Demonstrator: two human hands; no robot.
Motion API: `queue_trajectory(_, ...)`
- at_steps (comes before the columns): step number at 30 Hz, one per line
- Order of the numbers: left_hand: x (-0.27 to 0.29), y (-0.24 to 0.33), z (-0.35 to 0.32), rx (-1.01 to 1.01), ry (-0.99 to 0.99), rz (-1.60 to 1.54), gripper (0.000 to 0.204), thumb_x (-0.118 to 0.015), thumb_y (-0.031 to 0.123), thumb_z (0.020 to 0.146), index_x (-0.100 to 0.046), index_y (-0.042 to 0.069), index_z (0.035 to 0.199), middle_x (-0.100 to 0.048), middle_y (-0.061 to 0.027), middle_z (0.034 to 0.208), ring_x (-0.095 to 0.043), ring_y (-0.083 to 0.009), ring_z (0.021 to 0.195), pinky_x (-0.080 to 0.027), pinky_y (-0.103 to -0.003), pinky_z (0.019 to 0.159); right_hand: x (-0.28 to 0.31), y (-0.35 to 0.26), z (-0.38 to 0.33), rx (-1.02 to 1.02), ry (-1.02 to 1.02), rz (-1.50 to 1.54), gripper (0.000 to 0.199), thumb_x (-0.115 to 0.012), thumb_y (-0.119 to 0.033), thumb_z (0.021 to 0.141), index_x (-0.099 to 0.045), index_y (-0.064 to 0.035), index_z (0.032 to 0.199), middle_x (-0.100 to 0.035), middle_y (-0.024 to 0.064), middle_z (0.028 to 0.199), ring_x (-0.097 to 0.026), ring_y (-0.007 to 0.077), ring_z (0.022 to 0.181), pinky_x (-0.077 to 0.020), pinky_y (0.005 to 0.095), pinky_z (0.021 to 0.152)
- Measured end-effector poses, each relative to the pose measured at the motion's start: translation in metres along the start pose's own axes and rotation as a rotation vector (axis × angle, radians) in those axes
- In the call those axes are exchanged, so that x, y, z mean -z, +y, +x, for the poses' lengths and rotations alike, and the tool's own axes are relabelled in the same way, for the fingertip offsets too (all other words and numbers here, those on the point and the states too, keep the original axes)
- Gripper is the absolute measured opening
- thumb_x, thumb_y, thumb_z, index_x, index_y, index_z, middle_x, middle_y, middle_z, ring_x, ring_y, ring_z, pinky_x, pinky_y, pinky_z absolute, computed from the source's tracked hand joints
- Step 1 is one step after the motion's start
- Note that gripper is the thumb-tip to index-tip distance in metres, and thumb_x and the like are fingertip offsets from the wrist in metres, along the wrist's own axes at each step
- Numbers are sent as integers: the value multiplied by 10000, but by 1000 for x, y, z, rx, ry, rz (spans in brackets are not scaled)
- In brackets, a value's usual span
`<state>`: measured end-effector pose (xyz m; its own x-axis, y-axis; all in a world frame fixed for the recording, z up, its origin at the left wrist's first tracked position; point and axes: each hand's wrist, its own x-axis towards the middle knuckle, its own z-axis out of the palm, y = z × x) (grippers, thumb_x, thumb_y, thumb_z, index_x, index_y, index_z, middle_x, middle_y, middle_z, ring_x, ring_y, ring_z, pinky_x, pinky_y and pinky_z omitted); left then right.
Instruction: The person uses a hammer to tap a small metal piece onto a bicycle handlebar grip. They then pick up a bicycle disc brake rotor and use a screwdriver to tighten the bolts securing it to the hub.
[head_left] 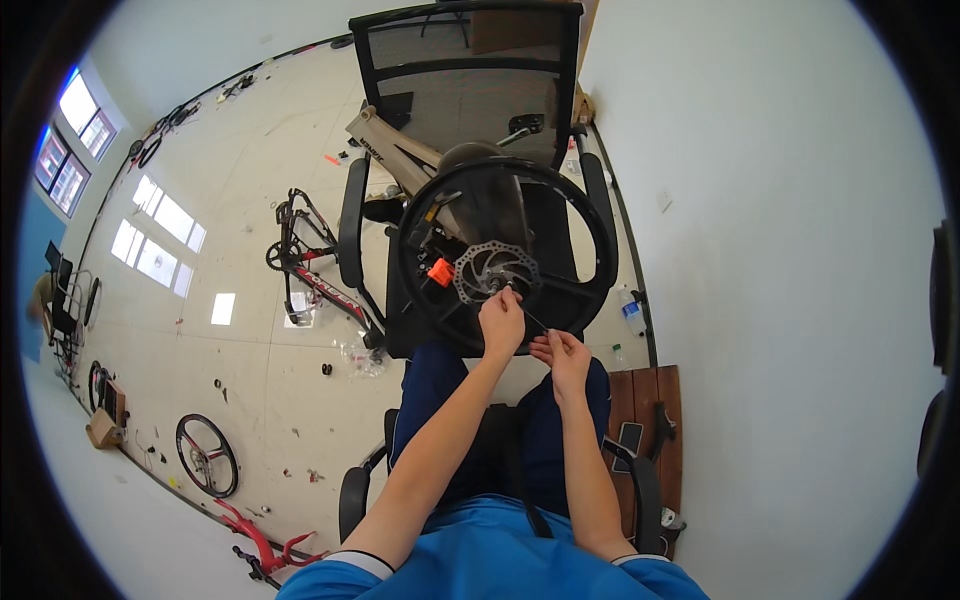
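A black spoked bicycle wheel point(608, 245) lies on a black mesh office chair point(352, 215) in front of me. At its hub is a silver brake disc point(466, 268) with cut-outs. My left hand point(502, 325) is closed at the hub, just below the disc's centre; its fingertips hide what they pinch. A thin dark rod point(537, 322), perhaps a hex key, slants from near the left fingers to my right hand point(566, 362), whose thumb and finger are pinched on its lower end. An orange block point(440, 272) sits left of the disc.
A beige bike frame point(385, 145) leans on the chair behind the wheel. On the floor to the left lie a black-and-red frame point(320, 285), another wheel point(207, 456) and a red frame part point(262, 540). A bottle point(632, 312) stands by the right wall, near a wooden board point(625, 395) with a phone point(628, 440).
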<state>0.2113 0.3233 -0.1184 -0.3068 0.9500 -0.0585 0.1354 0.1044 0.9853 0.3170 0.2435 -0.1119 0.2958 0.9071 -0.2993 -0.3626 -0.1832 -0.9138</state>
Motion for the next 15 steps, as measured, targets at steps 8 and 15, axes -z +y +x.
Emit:
queue_trajectory(8, -5, 10, -2, 33, 61, -7, 389, -478, 243, 958, -647, -44, 756, -619, -183, 614, -622, -315, 578, -449, -382, 583, 1, -4, 8, 8, -3, -33, 233, -551, -141, 973, -625, 79, 1003, -674, 138, 820, -687, 200, 692, -575, 289, 634)
queue_trajectory(15, -19, 32, -7, 3, 149, 228, 364, -459, 186, 944, -633, -75, 759, -624, -267, 684, -626, -436, 683, -484, -471, 652, 14, 6, 22, -39, -88, -88, 242, -564, -182, 976, -629, 51, 977, -582, 50, 682, -563, 123, 550, -460, 253, 502)
